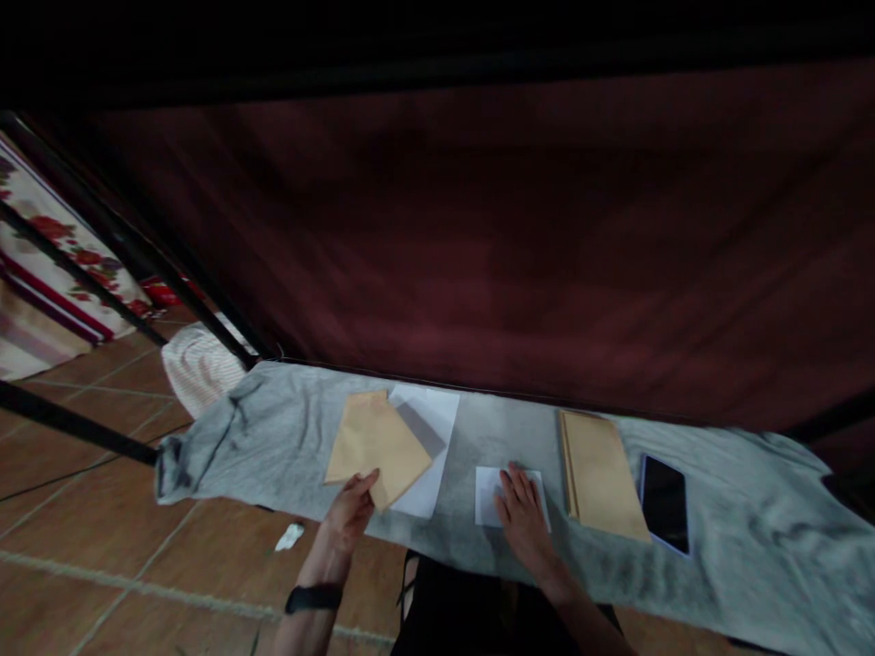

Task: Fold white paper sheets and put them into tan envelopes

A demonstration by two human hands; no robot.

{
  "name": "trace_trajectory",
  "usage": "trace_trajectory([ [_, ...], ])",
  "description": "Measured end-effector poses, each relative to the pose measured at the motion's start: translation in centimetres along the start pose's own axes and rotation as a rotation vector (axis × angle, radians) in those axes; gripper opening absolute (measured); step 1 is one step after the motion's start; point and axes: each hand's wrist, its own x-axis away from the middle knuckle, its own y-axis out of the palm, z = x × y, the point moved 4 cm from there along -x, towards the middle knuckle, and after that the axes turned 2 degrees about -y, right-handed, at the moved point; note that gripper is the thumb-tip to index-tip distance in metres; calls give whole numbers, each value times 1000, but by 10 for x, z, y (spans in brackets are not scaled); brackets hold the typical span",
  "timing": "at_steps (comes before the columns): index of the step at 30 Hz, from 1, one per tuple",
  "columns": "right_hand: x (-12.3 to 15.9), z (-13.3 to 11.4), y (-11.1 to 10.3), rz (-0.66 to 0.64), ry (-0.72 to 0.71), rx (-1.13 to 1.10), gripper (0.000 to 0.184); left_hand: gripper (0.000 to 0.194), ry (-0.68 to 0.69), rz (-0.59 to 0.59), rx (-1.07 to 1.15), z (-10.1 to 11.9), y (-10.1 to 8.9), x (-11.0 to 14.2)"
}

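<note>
So from my seat I've got my left hand (352, 512) pinching the near edge of a top brown paper (400, 456), thumb on top. It sits at an angle over a lower brown paper (352, 433), and together they overlap the left side of a big white sheet (441, 424). My right hand (523, 510) isn't gripping anything, just pressed pretty flat with fingers spread on a small white paper (487, 498), which lies apart from the big sheet, over to its right. Further right there's a brown paper stack (605, 474), with a phone (664, 506) right beside it, screen up and dark. All of that is lying on the tabletop, which has a rumpled grey cloth (273, 437) over it. Behind it hangs a dark red curtain (478, 237), and down on the tiled floor (164, 556) there's a crumpled white scrap (289, 537), left of my wrist.
</note>
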Motion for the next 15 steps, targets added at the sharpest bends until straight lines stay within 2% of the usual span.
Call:
trace_trajectory([
  [2,-7,-12,3,-26,117,-278,51,28,-120,-273,183,-18,38,19],
  [6,-16,-42,8,-196,479,-905,57,43,-154,-356,236,-50,87,48],
  [7,-17,-48,6,-216,552,-1009,57,45,-150,-350,248,-57,94,52],
  [10,-16,-59,-6,-221,651,-1163,56,49,-133,-348,254,-72,105,56],
  [15,-14,-64,-17,-265,690,-1306,49,45,-151,-394,217,-75,111,58],
])
